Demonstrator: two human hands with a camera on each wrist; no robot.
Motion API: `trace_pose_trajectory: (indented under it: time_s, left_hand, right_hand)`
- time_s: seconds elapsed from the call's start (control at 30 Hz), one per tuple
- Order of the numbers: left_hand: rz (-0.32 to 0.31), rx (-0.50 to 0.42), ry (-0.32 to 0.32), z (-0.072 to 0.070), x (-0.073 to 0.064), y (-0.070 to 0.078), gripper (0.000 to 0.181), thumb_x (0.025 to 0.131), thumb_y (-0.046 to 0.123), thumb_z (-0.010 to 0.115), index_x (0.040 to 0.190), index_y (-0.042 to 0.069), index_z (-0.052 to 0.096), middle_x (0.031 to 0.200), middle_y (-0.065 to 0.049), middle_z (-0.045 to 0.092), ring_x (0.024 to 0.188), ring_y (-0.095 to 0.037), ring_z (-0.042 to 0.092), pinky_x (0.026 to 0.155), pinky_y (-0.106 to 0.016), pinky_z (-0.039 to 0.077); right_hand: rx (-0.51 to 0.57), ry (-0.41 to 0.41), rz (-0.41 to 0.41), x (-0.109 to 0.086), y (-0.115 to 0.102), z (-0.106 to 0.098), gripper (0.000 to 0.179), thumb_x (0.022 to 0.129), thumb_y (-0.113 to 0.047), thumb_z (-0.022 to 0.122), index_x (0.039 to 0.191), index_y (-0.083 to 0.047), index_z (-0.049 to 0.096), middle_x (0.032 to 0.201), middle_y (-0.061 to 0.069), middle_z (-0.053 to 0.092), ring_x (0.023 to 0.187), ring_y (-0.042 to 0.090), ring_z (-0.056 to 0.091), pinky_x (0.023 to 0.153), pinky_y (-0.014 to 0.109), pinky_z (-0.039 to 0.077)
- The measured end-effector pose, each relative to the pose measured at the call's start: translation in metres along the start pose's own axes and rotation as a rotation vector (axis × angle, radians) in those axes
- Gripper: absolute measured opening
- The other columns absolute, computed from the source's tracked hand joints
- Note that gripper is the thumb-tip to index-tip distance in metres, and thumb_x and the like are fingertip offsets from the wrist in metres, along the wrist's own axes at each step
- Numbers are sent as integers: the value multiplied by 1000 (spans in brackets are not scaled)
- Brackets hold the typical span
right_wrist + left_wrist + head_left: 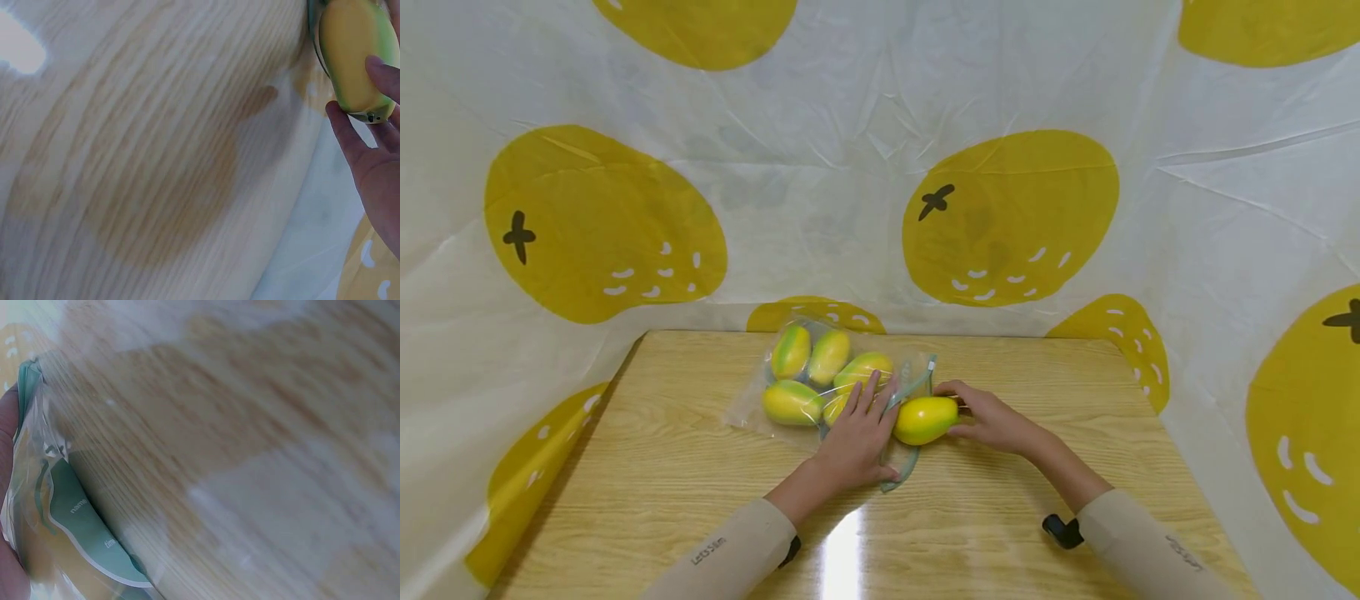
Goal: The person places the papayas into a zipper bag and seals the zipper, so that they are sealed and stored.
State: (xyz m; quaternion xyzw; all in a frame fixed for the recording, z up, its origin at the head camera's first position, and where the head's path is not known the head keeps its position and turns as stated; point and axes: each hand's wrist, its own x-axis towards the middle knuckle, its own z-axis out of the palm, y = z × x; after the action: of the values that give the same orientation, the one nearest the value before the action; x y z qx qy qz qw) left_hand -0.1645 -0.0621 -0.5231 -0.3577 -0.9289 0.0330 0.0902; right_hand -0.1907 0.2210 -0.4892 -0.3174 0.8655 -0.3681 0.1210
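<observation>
A clear plastic zip bag lies on the table with several yellow-green mangoes inside. My left hand rests over the bag near its mouth, fingers spread and fairly straight on the film, thumb at the green zip edge. In the left wrist view, a green printed panel shows on the bag beside that hand. From the other side, my right hand holds another mango by its right end, thumb and fingers around it. That mango's left end overlaps the bag's mouth, close to my left fingers.
The wooden table has a bright light reflection at its front. A white cloth printed with large yellow fruits hangs behind and along both sides. Each of my wrists carries a black strapped device.
</observation>
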Motion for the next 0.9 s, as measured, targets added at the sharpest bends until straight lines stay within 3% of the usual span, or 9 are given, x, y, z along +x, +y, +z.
trace_pose_trajectory:
  time_s: [0.13,0.4,0.7,0.9]
  left_hand:
    - [5,-1,4,1,0,1,122,69,86,70,157,7,39,174,-19,1,159,-46,3,128,-58,13]
    - [11,5,4,-1,-2,1,123,68,87,70,157,8,39,174,-19,0,159,-46,4,128,-57,13]
    - [33,-6,14,-1,-4,1,119,69,85,70,155,7,43,174,-19,2,159,-47,6,127,-58,15]
    - [45,0,24,1,-4,1,127,68,87,68,160,6,35,174,-19,4,159,-47,5,127,-58,17]
  right_hand:
    - [25,15,24,2,1,5,51,94,-7,75,139,-6,52,139,13,61,129,34,60,106,50,51]
    - [48,53,-12,6,2,13,51,93,-10,75,140,-1,55,137,20,57,125,39,59,102,53,53]
    - [59,159,113,15,-1,25,52,89,-7,80,131,0,51,129,20,61,109,32,68,89,36,61]
    - [96,233,160,21,-2,32,51,85,-3,83,126,1,53,120,18,63,106,30,67,88,33,60]
